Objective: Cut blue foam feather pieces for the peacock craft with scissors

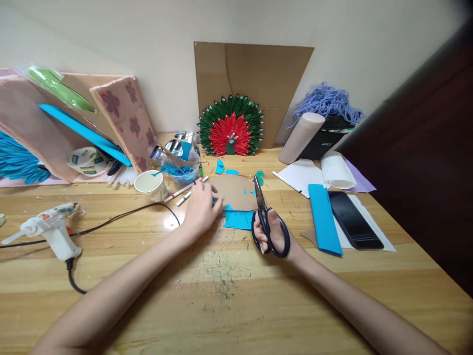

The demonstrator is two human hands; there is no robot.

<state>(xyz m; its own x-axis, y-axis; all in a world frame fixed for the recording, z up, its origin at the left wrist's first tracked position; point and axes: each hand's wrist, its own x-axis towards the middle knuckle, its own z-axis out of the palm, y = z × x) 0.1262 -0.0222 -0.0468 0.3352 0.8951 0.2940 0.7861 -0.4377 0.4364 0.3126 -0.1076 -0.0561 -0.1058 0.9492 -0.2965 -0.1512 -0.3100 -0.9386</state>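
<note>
Worktop (236,315): carrying everything. Card (236,191): flat between hands, likely for reach from both sides. Scissors (262,210): clamped in grip of right hand (275,230), blades up, apparently to spare strip. Left hand (201,208): at card's left edge, blue scrap (213,200) by fingers; cannot tell if pinched. Blue strip (238,220): at card's near edge, beside right hand.

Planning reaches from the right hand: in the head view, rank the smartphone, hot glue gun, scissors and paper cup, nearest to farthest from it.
From the right hand:
1. Scissors, in its grip.
2. Smartphone, on its right.
3. Paper cup, to the left and farther back.
4. Hot glue gun, at far left.
</note>
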